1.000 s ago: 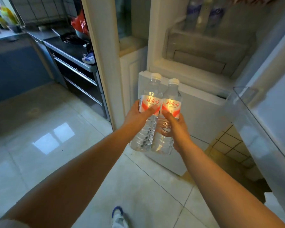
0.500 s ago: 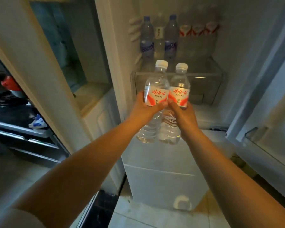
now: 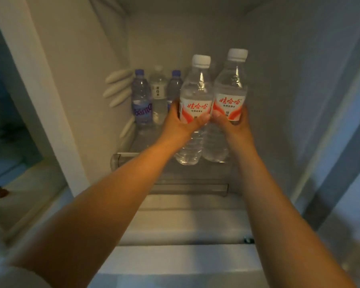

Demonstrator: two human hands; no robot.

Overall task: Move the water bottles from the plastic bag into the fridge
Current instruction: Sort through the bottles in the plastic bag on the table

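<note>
A: What stands at the left edge of the fridge shelf (image 3: 133, 146)?
B: Three clear plastic bottles in a row by the left wall (image 3: 87, 80): a purple-capped bottle (image 3: 141, 98), a pale-capped bottle (image 3: 158, 94) just beside it, and a second purple-capped one (image 3: 174, 84) partly hidden. White oval ribs (image 3: 117, 88) stick out of that wall next to them.

A: And the left hand (image 3: 181, 125)?
B: Its grip is wrapped round the left water bottle (image 3: 193, 113), thumb across the red-and-white label. The bottle is upright, white screw cap on top, ribbed clear body below, its base over the shelf's front edge. I cannot tell whether it touches the glass.

A: The right one?
B: The right hand (image 3: 235, 125) curls its grip round the right water bottle (image 3: 229, 100), same make, touching its neighbour side by side and held slightly higher.

A: Any room to the right?
B: Yes. Between that bottle and the smooth grey right wall (image 3: 289, 100) the shelf is open. Below the shelf's front edge sits a translucent drawer front (image 3: 191, 183).
</note>
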